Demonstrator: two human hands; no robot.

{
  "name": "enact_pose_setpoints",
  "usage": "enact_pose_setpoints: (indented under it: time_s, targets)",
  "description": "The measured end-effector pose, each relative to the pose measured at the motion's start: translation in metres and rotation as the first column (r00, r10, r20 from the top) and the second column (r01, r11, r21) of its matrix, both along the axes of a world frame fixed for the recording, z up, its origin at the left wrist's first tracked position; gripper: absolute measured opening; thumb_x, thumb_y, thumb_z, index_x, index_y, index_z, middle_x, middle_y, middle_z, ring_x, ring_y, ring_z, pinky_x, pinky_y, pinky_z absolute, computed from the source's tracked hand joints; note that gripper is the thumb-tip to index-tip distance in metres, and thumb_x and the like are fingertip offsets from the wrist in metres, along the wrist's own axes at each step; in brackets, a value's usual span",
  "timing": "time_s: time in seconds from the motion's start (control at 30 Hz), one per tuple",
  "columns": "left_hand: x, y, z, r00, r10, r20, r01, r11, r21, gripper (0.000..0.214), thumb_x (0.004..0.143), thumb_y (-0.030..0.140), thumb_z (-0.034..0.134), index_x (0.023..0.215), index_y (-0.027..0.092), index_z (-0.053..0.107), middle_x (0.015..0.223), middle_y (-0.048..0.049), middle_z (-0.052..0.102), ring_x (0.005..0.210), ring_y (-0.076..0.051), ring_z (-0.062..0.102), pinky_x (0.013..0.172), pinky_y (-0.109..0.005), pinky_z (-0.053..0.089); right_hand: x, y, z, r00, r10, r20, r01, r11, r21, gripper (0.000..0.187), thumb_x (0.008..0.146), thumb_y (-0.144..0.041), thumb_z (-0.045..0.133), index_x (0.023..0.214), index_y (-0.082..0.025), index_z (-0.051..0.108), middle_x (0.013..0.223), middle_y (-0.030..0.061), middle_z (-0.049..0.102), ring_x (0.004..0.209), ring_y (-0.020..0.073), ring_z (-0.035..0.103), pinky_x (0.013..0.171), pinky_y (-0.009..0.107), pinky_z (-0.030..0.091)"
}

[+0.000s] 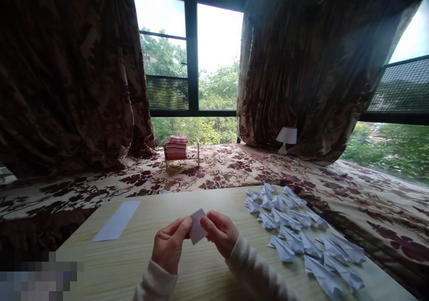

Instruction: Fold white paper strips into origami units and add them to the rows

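Left hand (169, 244) and right hand (224, 232) are being clamped on the paper (197, 230) between them, best pinched evenly to avoid crumpling.

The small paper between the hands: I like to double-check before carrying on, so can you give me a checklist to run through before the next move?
1. Left hand on the small paper: ok, thumb and fingers pinch its left side.
2. Right hand on the small paper: ok, it grips the right side.
3. Creases sharp and edges lined up: cannot tell, too small to see.
4. Long strip out of the way: ok, it lies on the table, left of the hands.
5. Folded pieces away from the right hand: ok, they lie on the table to its right, apart from it.
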State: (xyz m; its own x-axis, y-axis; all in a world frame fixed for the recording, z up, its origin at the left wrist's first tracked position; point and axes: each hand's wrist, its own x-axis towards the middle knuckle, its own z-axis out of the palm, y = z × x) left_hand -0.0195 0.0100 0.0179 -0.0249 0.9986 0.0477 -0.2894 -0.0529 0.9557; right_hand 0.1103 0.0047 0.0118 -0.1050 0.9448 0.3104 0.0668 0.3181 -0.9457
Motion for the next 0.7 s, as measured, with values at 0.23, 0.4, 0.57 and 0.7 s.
enact_pose_setpoints:
  time_s: [0.23,0.4,0.57,0.7]
  targets:
    - [-0.006,0.002,-0.003,0.982,-0.144,-0.125,0.137,0.989,-0.060,0.024,0.051,0.035,0.071,0.061,0.013,0.069,0.043,0.0009,0.053,0.045,-0.009,0.041,0.047,-0.022,0.033,0.006,0.001,-0.004,0.992,-0.099,0.082,0.090,0.990,0.109,0.029,0.075,-0.041,0.052,0.063,-0.014,0.052,0.051,-0.0037,0.042,0.048,0.0084,0.035,0.045,0.022,0.029]
    - [-0.005,-0.005,0.003,0.955,-0.173,-0.239,0.192,0.980,0.057,0.022,0.061,0.033,0.064,0.049,0.014,0.063,0.042,0.0025,0.046,0.048,-0.009,0.038,0.049,-0.021,0.030,0.010,0.004,-0.003,0.980,-0.193,0.051,0.183,0.971,0.154,0.039,0.079,-0.046,0.045,0.053,-0.017,0.041,0.048,-0.0050,0.033,0.046,0.0077,0.030,0.043,0.022,0.024]
    - [-0.001,-0.014,0.009,0.896,-0.168,-0.411,0.232,0.966,0.112,0.025,0.065,0.032,0.059,0.047,0.015,0.060,0.045,0.0027,0.043,0.049,-0.009,0.036,0.048,-0.022,0.028,0.010,0.004,-0.002,0.995,-0.091,0.030,0.089,0.994,0.065,0.042,0.079,-0.051,0.042,0.055,-0.016,0.045,0.047,-0.0041,0.036,0.044,0.0082,0.033,0.042,0.022,0.025]
    - [-0.001,-0.015,0.010,0.840,-0.237,-0.489,0.336,0.934,0.123,0.024,0.067,0.031,0.057,0.052,0.014,0.063,0.052,0.0005,0.048,0.053,-0.011,0.039,0.050,-0.023,0.030,0.010,0.007,0.000,0.976,-0.202,0.076,0.190,0.972,0.141,0.042,0.075,-0.047,0.050,0.048,-0.017,0.040,0.045,-0.0056,0.032,0.044,0.0066,0.029,0.041,0.021,0.023]
